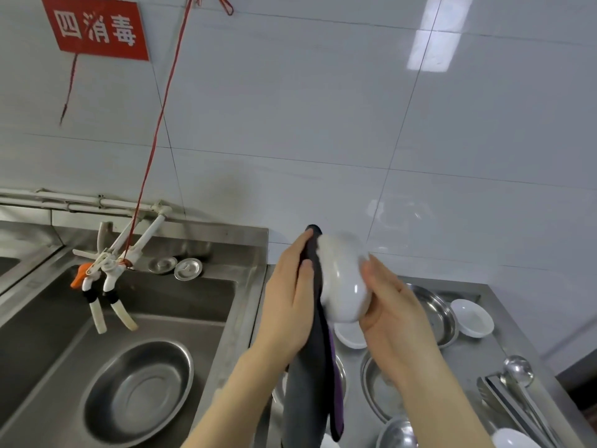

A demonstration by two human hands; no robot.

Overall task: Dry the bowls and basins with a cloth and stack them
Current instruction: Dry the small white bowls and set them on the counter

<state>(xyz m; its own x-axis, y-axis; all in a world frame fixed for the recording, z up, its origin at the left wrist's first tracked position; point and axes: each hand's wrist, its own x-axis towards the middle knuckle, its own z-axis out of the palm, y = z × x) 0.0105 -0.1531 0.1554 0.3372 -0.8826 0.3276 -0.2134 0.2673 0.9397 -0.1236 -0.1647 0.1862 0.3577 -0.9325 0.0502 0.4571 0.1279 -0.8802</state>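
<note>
Drying was in hand: left hand [287, 295] fingers clamped the dark cloth [310, 383] against the white bowl [345, 279], which stood on edge between both hands, right hand [391, 308] fingers curled round its base. Next, I judged, came stacking it on the desk [478, 354] below my fingers.

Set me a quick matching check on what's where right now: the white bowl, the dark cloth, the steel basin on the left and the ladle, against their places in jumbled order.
Things
1. white bowl
2. dark cloth
3. steel basin
4. ladle

Places
A. lying in the sink
B. gripped by the right hand
C. on the counter at the far right, beside the tongs
D. held by the left hand against the bowl

Pairs: 1-B, 2-D, 3-A, 4-C
</note>
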